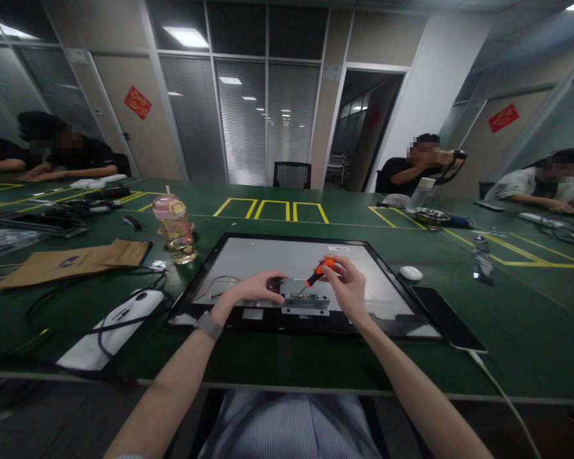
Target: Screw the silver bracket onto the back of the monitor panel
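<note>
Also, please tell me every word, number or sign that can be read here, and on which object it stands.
"13" or perhaps "19": handwritten on the long white device.
Too blurred to read: characters on the left red sign and right red sign.
Unreadable: dark mark on the brown paper bag.
Too small: white label on the grey panel.

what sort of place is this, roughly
Probably an office or meeting room serving as a shared workspace: a long green table marked with yellow tape, a glass partition with blinds, and a mesh-backed chair at the far side.
</note>
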The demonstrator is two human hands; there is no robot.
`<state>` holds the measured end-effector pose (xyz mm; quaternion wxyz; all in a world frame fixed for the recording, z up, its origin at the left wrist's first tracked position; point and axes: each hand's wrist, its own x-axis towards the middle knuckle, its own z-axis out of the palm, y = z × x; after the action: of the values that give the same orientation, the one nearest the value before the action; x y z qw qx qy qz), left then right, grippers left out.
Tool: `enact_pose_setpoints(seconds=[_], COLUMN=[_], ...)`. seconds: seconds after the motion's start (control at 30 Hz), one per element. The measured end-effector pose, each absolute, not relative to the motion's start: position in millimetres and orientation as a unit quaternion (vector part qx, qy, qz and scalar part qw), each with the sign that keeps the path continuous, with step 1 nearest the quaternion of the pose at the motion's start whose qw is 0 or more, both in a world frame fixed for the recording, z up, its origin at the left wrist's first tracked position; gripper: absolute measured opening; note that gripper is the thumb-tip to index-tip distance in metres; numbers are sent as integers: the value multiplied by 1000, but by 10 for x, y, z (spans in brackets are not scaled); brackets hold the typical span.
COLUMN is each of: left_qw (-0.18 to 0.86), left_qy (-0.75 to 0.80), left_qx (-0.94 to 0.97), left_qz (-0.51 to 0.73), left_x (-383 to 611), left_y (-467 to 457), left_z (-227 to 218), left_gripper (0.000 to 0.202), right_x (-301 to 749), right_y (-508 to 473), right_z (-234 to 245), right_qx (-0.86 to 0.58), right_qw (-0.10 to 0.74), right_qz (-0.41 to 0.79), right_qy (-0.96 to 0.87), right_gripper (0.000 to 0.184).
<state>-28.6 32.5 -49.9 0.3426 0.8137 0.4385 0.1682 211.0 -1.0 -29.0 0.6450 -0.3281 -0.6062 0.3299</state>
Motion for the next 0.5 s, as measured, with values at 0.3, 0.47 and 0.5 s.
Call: enact_pose_setpoints(seconds=[0.3, 0.47, 0.5], left_qw=[346, 348, 347], left_qy=[432, 434, 437], left_qx=[814, 813, 812], left_qz=[174, 172, 172], left_x=[-278, -277, -277], left_y=[316, 326, 328], left_z=[-498, -504, -505], left_gripper=[72, 70, 71], right_x=[2114, 2123, 2123], right_y=[-22, -19, -22], right_z=[-302, -330, -325], right_qx=[-327, -328, -329], right_qw=[636, 626, 624], right_qz=[303, 292, 288], right_qy=[-630, -645, -648], right_gripper=[21, 21, 22])
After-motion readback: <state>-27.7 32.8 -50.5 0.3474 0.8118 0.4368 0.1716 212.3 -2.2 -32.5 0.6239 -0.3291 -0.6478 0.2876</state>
